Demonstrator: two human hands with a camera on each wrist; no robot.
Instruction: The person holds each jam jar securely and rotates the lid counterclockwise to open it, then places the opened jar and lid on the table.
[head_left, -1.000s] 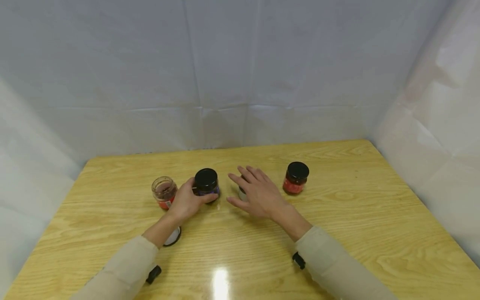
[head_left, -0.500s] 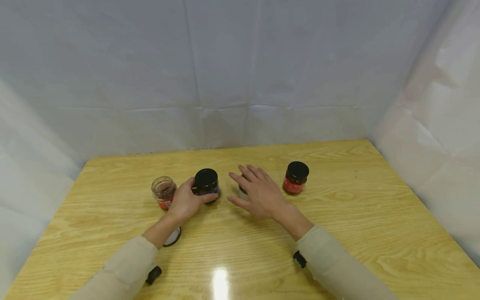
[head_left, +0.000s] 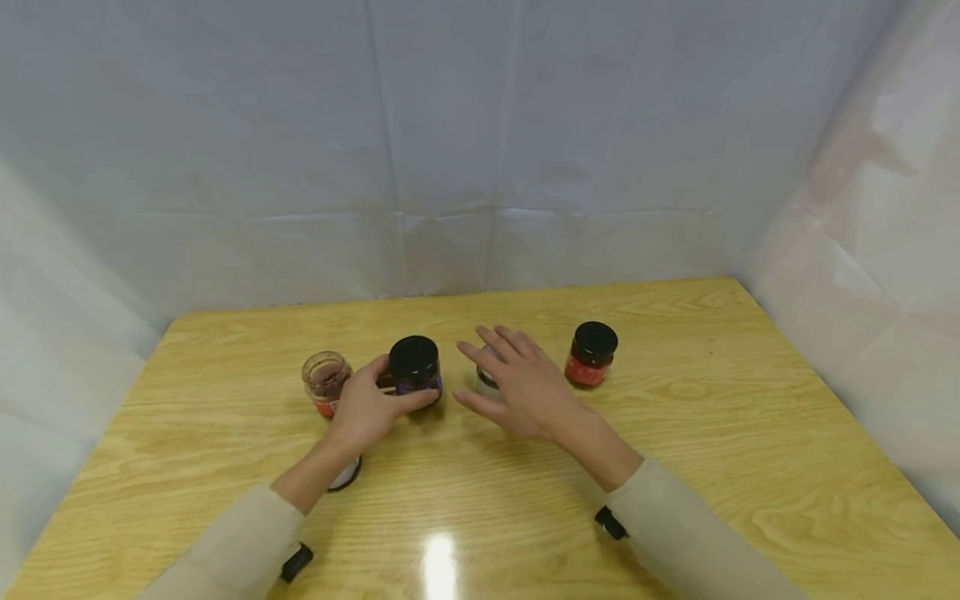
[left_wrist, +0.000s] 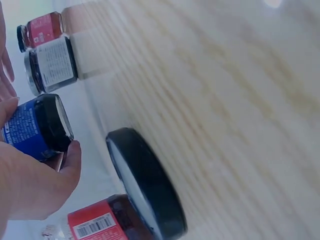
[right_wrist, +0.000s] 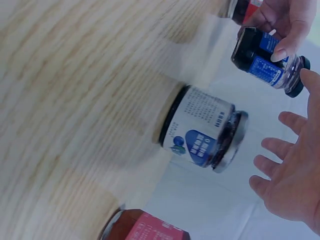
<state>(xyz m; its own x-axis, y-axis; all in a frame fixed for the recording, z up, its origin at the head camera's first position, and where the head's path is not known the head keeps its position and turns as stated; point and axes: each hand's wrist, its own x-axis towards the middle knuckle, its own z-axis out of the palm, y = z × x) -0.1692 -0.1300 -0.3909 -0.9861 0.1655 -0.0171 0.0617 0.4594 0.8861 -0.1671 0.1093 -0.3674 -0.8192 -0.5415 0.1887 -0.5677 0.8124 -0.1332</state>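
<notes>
My left hand (head_left: 367,408) grips a blue-labelled jar (head_left: 414,357) with a black lid, thumb on the near side and fingers behind. In the left wrist view its base (left_wrist: 62,117) shows, so it appears lifted slightly off the table. My right hand (head_left: 525,387) is spread over a white-labelled jar (right_wrist: 195,125) with a silvery lid. In the right wrist view its fingers (right_wrist: 277,147) stand apart from that jar. From the head, the right hand hides most of the white-labelled jar.
Left of the left hand stands a lidless red-labelled jar (head_left: 326,385). A loose lid (head_left: 347,475) lies nearer me, partly behind the left wrist. A closed red-labelled jar (head_left: 590,358) stands to the right. White sheeting (head_left: 465,150) rises behind the wooden table (head_left: 675,433).
The left hand and the blue-labelled jar have shifted very slightly, the jar seeming to rise a little. The right hand has tilted a touch, showing more of the jar beneath it.
</notes>
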